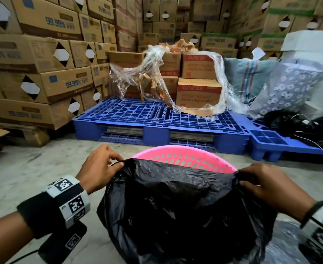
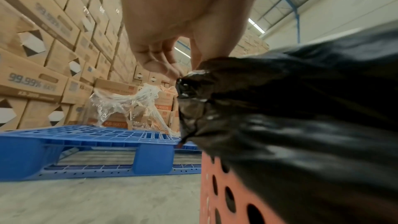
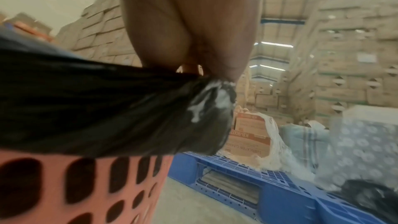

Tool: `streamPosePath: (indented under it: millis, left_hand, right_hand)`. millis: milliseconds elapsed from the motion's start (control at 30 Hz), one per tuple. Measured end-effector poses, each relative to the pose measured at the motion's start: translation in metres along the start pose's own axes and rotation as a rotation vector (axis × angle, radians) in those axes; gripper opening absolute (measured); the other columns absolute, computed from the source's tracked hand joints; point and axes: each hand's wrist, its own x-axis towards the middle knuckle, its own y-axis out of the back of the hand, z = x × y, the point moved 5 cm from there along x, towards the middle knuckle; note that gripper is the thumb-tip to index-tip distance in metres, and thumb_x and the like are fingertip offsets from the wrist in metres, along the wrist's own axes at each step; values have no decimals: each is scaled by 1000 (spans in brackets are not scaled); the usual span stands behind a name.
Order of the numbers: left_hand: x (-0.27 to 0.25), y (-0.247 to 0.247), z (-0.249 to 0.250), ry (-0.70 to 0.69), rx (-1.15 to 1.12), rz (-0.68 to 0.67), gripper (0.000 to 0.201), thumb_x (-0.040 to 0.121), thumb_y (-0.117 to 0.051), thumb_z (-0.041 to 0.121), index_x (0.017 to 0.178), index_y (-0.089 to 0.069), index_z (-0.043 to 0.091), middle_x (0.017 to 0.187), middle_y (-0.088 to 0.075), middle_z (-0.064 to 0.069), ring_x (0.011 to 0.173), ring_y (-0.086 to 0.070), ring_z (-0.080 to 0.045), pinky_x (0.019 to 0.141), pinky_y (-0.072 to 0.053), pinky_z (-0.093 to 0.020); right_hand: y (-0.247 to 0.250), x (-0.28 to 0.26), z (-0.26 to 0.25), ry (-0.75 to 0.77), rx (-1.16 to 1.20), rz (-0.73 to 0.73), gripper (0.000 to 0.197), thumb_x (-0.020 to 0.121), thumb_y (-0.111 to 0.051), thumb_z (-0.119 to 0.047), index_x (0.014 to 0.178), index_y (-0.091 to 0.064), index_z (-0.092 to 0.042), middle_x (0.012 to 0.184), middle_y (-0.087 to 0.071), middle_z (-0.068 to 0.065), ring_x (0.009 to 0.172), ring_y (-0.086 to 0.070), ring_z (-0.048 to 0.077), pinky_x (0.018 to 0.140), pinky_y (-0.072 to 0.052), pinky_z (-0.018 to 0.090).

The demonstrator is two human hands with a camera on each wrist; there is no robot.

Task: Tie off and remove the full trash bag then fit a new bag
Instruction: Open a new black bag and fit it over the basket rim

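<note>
Both hands are busy here: the left hand (image 1: 98, 165) pinches one top corner of a crinkly black plastic trash bag (image 1: 176, 206), and the right hand (image 1: 267, 184) pinches the opposite corner, so the bag's top edge stretches between them across the lower middle of the head view. The bag hangs right over a pink perforated plastic basket (image 1: 183, 157), whose far rim peeks out just behind the stretched edge at center bottom. In the left wrist view the fingers (image 2: 159, 64) are curled with the thumb clamping the bunched corner, and the basket's holed wall (image 2: 217, 190) sits below the bag at lower right. Behind the basket, mid frame, a blue plastic pallet (image 1: 157, 119) lies on the concrete floor (image 1: 33, 168) carrying a few cardboard boxes (image 1: 198, 92) draped in loose clear wrap (image 1: 153, 73).
</note>
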Motion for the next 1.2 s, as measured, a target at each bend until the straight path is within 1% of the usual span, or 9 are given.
streamPosePath:
  millis: [200, 333, 467, 600, 767, 900, 1000, 1100, 1200]
  left_hand:
    - [13, -10, -15, 103, -112, 72, 5, 79, -70, 13, 76, -73, 15, 63, -69, -13, 61, -61, -24, 56, -39, -26]
    - [21, -20, -24, 207, -242, 108, 3, 78, -72, 11, 75, -71, 11, 58, -66, -15, 52, -55, -19, 54, -40, -25]
    - [21, -22, -28, 325, -517, 10, 4, 81, -68, 11, 85, -67, 8, 77, -72, -26, 62, -62, -24, 63, -47, -30]
    - [13, -30, -17, 365, -642, -194, 25, 79, -71, 8, 102, -63, 12, 90, -71, -15, 74, -68, -22, 58, -54, -21]
    - [1, -38, -23, 448, -788, -326, 36, 81, -66, 3, 115, -58, 13, 111, -69, -13, 95, -69, -25, 74, -57, -27]
    - [-10, -12, -26, 434, -578, -132, 36, 79, -71, 20, 112, -59, 13, 101, -68, -13, 96, -65, -29, 73, -51, -30]
    - [-39, 4, -15, 427, -394, -271, 46, 76, -72, 36, 114, -48, 23, 94, -67, -14, 79, -67, -26, 71, -55, -38]
    - [-63, -1, -6, 413, -487, -482, 56, 78, -73, 16, 124, -42, 22, 73, -67, -18, 60, -65, -22, 53, -55, -28]
    - [-45, 0, -8, 350, -459, -433, 60, 80, -69, 5, 131, -41, 17, 65, -59, -13, 63, -60, -21, 49, -50, -20]
  right_hand:
    - [-4, 17, 6, -105, 265, -66, 8, 81, -67, -16, 85, -73, -19, 79, -75, -2, 71, -66, 12, 65, -51, 32]
    - [-10, 19, 15, -338, 684, -165, 12, 85, -64, -16, 86, -76, -13, 74, -67, 5, 65, -54, 11, 54, -46, 21]
    - [-17, 19, 11, -311, 688, -223, 17, 88, -60, -17, 87, -76, -12, 85, -75, 15, 67, -61, 13, 53, -51, 17]
    - [-21, 25, 6, -246, 648, -230, 15, 88, -60, -19, 89, -75, -15, 89, -78, 6, 85, -72, 19, 73, -56, 27]
    - [-26, 22, 9, -358, 736, -248, 17, 85, -64, -19, 78, -74, -8, 79, -76, 9, 73, -71, 24, 61, -53, 27]
    - [-22, 18, 10, -441, 722, -234, 25, 85, -64, -15, 63, -69, -6, 55, -62, 4, 51, -55, 16, 42, -40, 19]
    - [-17, 7, 11, -486, 729, -215, 24, 85, -64, -14, 63, -68, -5, 58, -58, 9, 55, -52, 19, 45, -40, 21]
    - [-14, -10, 8, -538, 797, -231, 21, 83, -65, -8, 63, -65, -3, 57, -58, 9, 53, -54, 18, 45, -43, 23]
    - [-10, -27, -2, -559, 832, -271, 19, 82, -65, -7, 64, -64, -1, 58, -59, 13, 49, -55, 19, 43, -48, 24]
